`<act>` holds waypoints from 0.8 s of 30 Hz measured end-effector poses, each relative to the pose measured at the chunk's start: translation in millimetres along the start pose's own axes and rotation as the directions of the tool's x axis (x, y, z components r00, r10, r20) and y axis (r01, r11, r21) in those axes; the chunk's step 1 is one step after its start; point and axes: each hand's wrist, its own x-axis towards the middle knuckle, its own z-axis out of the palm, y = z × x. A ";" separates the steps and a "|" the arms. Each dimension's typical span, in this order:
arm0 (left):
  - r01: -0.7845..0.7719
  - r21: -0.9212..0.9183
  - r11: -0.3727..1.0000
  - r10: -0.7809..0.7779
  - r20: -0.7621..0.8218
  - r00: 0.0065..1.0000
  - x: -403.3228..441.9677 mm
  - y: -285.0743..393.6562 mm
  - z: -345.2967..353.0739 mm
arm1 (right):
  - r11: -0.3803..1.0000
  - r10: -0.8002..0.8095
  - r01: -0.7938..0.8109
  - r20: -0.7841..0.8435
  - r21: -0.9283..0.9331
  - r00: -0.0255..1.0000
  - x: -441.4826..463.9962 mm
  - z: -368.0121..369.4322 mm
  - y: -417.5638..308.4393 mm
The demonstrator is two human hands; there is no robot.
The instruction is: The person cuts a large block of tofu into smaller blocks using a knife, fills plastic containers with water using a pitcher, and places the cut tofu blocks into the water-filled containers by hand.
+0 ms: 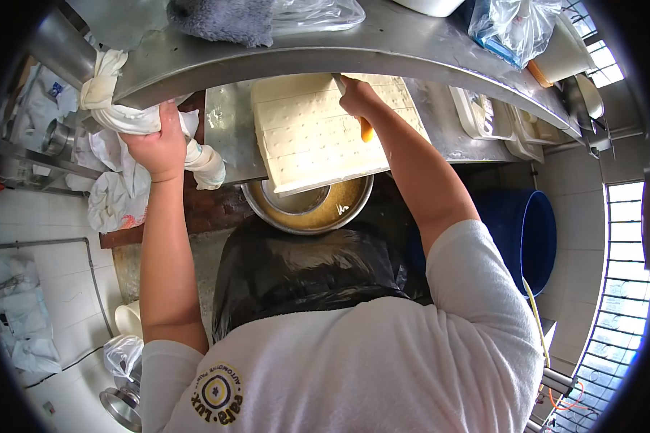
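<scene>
My right hand (360, 99) is closed around the yellow-orange handle of a knife (367, 130), whose blade points away from me at the far part of a pale slab (303, 133). The slab is broad and flat, marked with straight lines and rows of small dimples; I cannot tell what it is made of. It lies on a metal work surface (227, 137). At the left, my left hand (160, 148) grips a twisted white cloth (126, 119), which is knotted near a metal post. The cloth's lower end hangs to the right of my wrist.
A metal shelf (383, 56) curves across above the slab. Below its near edge stands a round metal pan (307, 222). A blue barrel (538, 242) is at the right, near white trays (477, 115). White plastic bags (115, 198) hang at left.
</scene>
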 end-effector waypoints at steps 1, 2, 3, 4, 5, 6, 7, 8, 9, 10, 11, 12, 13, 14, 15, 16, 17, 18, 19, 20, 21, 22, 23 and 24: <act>-0.010 0.049 0.999 0.009 0.030 1.000 -0.1 -1.4 -0.7 | 1.000 0.014 -0.014 0.022 -0.008 1.000 -4.3 -3.1 -3.4; -0.010 0.044 0.999 0.008 0.029 1.000 -0.3 -2.3 -0.4 | 0.999 0.029 -0.028 0.043 -0.016 0.999 -6.9 -4.9 -5.6; -0.008 0.023 1.000 0.008 0.013 1.000 -0.8 -1.9 0.1 | 0.999 0.034 -0.033 0.041 -0.018 0.999 -6.9 -3.5 -4.0; -0.006 -0.001 1.000 0.006 -0.002 1.000 -1.7 -1.0 0.9 | 0.996 0.064 -0.058 0.092 -0.072 0.994 -7.5 -1.7 -1.9; -0.005 -0.009 1.000 0.005 0.000 1.000 -1.6 -0.1 1.9 | 0.989 0.099 -0.081 0.139 -0.127 0.985 -8.9 -0.4 1.1; -0.017 -0.014 1.000 0.016 -0.013 1.000 -0.7 0.5 2.5 | 0.984 0.088 -0.064 0.140 -0.165 0.986 -18.7 -1.0 -0.2; -0.029 -0.018 0.999 0.028 -0.026 0.999 0.3 1.1 2.8 | 0.982 0.091 -0.062 0.159 -0.180 0.983 -23.9 2.6 2.9; -0.028 -0.029 0.999 0.027 -0.024 0.999 1.9 1.6 2.1 | 0.979 0.095 -0.060 0.179 -0.194 0.979 -30.7 5.1 5.9; -0.051 -0.033 0.998 0.051 0.014 0.999 3.8 2.3 0.3 | 0.982 0.096 -0.066 0.168 -0.175 0.981 -43.1 7.0 8.1; -0.074 -0.037 0.997 0.076 0.053 0.996 4.0 3.4 -1.6 | 0.982 0.104 -0.075 0.166 -0.174 0.981 -55.9 8.3 10.7; -0.074 -0.040 0.996 0.076 0.057 0.996 4.3 4.1 -1.4 | 0.983 0.090 -0.062 0.159 -0.172 0.983 -68.5 8.7 13.6; -0.081 -0.019 0.997 0.081 0.036 0.996 4.6 3.4 0.0 | 0.984 0.075 -0.048 0.154 -0.170 0.985 -84.2 9.6 14.7; -0.088 0.004 0.996 0.088 0.016 0.996 3.8 1.6 0.6 | 0.993 0.061 -0.050 0.107 -0.103 0.992 -107.7 8.0 12.6; -0.089 0.002 0.996 0.089 0.020 0.996 3.7 -1.2 -0.1 | 0.994 0.064 -0.053 0.107 -0.100 0.992 -126.6 8.4 13.0; -0.099 0.045 0.994 0.097 0.041 0.994 3.1 -7.0 -1.1 | 0.997 0.068 -0.065 0.101 -0.039 0.993 -143.8 8.7 14.4; -0.110 0.086 0.990 0.104 0.064 0.992 2.7 -7.8 -2.1 | 0.997 0.075 -0.078 0.095 0.024 0.993 -161.3 10.0 17.4; -0.112 0.081 0.990 0.106 0.067 0.992 1.7 -7.9 -1.8 | 0.999 0.050 -0.052 0.071 0.017 0.996 -176.9 15.7 24.3; -0.083 0.045 0.996 0.081 0.034 0.996 2.1 -5.5 -1.2 | 1.000 0.025 -0.026 0.047 0.008 0.999 -191.1 24.3 34.0; -0.054 0.008 0.999 0.054 0.001 0.999 2.3 -2.7 -0.5 | 0.999 -0.010 0.009 0.035 0.034 0.999 -205.1 32.3 44.2; -0.056 0.001 0.998 0.056 0.003 0.998 2.2 0.8 0.0 | 0.992 -0.109 0.112 -0.048 0.061 0.993 -222.1 39.5 54.7; -0.010 -0.048 0.999 0.009 -0.022 1.000 1.9 4.9 0.6 | 0.996 -0.059 0.060 -0.012 0.061 0.998 -245.0 36.6 51.3; 0.035 -0.098 0.995 -0.040 -0.045 0.998 1.5 7.9 0.7 | 0.998 -0.009 0.008 0.024 0.059 1.000 -271.0 29.4 42.3; 0.035 -0.104 0.994 -0.040 -0.045 0.998 0.4 9.2 0.3 | 0.997 0.058 -0.062 0.077 0.040 0.995 -296.6 17.7 31.6; 0.067 -0.100 0.993 -0.071 -0.038 0.997 -0.6 9.2 -0.4 | 0.991 0.126 -0.129 0.129 0.018 0.984 -321.6 10.6 25.3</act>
